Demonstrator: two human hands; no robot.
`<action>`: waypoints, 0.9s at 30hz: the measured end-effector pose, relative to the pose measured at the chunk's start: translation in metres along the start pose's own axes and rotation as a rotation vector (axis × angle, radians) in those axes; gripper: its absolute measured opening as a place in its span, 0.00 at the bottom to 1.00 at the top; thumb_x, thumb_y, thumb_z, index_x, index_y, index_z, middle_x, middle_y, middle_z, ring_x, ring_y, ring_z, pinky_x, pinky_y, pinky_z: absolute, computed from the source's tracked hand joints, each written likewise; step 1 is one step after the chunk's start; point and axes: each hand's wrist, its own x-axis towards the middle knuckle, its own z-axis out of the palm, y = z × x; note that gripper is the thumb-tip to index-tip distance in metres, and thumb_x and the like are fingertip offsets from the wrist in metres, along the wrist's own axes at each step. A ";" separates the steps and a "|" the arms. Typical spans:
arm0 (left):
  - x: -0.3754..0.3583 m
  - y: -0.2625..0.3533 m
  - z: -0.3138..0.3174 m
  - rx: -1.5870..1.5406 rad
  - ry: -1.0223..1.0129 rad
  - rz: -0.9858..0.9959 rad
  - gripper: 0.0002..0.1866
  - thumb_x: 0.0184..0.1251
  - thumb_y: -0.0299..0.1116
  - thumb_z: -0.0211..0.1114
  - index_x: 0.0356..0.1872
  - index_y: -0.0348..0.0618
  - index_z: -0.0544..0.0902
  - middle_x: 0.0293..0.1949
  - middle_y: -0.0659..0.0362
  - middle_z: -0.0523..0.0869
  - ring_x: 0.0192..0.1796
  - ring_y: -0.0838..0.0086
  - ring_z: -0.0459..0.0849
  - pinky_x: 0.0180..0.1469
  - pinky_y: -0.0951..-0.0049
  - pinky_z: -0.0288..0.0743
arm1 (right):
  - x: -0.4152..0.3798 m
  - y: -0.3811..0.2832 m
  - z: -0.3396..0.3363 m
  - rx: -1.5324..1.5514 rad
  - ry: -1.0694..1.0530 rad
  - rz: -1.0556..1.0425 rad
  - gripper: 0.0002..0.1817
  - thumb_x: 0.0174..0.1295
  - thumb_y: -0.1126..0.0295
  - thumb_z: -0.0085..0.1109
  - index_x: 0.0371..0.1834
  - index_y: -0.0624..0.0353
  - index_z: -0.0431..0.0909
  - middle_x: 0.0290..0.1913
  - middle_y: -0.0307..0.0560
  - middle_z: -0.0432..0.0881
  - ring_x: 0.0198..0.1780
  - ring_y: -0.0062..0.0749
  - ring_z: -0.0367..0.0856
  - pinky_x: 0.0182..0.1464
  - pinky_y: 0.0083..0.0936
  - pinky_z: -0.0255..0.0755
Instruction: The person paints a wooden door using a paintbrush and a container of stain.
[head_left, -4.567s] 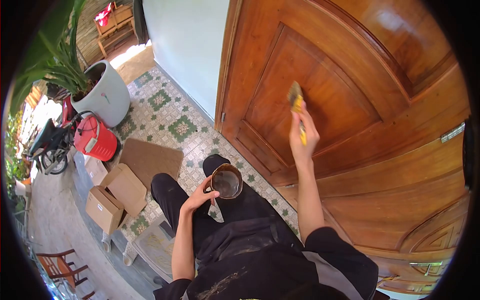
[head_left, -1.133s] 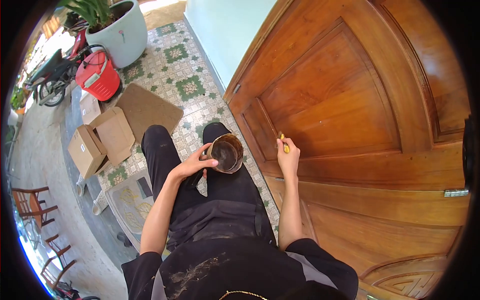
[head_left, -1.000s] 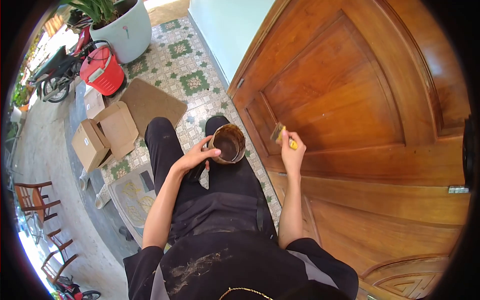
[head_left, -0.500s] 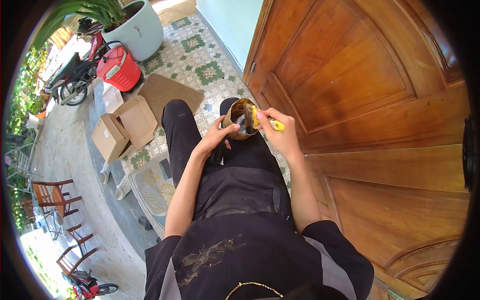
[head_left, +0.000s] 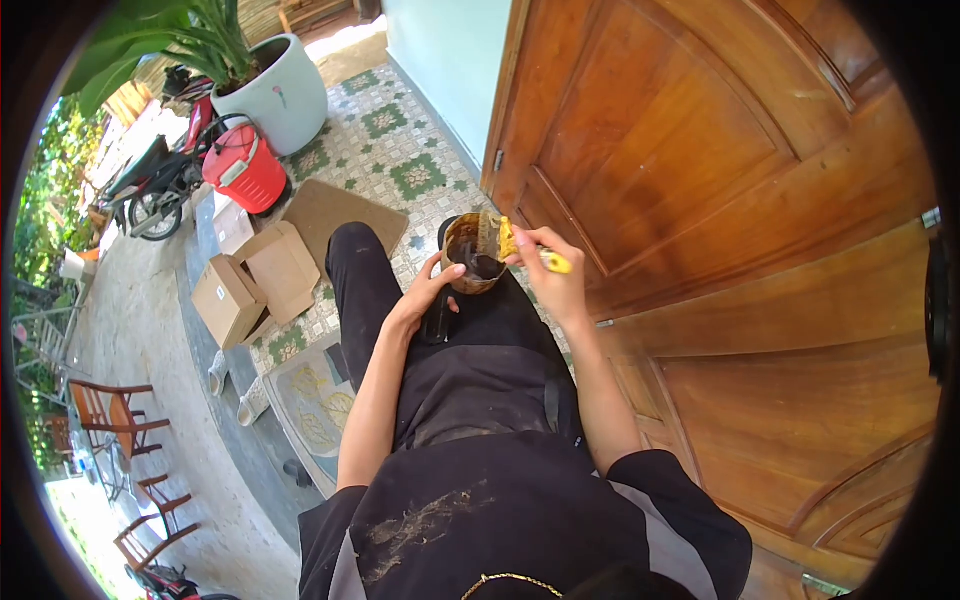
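Above my right thigh, my left hand (head_left: 427, 295) grips the left side of a round brown container (head_left: 474, 284), its thumb on the near rim. Dark material coats the inside, and the opening faces me. My right hand (head_left: 553, 275) is closed around a brush (head_left: 507, 240) with a yellow handle. The brush's pale brown bristles point left and lie over the far right part of the container's mouth. Whether the bristle tips touch the inner wall is hard to tell.
A wooden door (head_left: 680, 180) stands close on the right. At the left are an open cardboard box (head_left: 232, 300), a red bucket (head_left: 247, 175), a large white planter (head_left: 290, 100), wooden chairs (head_left: 120, 420) and a motorbike (head_left: 155, 200). A patterned mat (head_left: 305, 400) lies beside my legs.
The bristles, lower inside the container before, are now raised at its mouth. Container and both hands appear slightly lower and further left, and the whole view has shifted a little.
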 end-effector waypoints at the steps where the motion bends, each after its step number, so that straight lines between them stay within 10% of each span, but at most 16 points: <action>1: 0.001 0.000 -0.001 0.011 0.007 -0.003 0.53 0.60 0.54 0.77 0.79 0.42 0.57 0.48 0.49 0.85 0.23 0.75 0.82 0.28 0.76 0.79 | 0.000 0.001 -0.001 -0.089 -0.014 -0.066 0.12 0.71 0.70 0.64 0.47 0.70 0.84 0.31 0.51 0.88 0.35 0.25 0.89 0.38 0.23 0.78; 18: -0.014 0.012 0.015 0.123 0.081 0.014 0.48 0.63 0.58 0.72 0.76 0.42 0.61 0.47 0.52 0.83 0.22 0.76 0.81 0.25 0.76 0.79 | 0.009 0.013 0.026 0.032 -0.034 0.068 0.14 0.71 0.65 0.63 0.32 0.65 0.83 0.21 0.46 0.85 0.25 0.24 0.87 0.28 0.23 0.76; 27: -0.016 0.007 0.017 0.142 0.106 0.030 0.62 0.58 0.58 0.76 0.79 0.30 0.48 0.58 0.40 0.79 0.24 0.71 0.82 0.27 0.72 0.79 | 0.004 0.004 0.023 0.121 0.036 0.050 0.15 0.74 0.64 0.61 0.34 0.67 0.82 0.28 0.45 0.87 0.25 0.24 0.88 0.26 0.18 0.78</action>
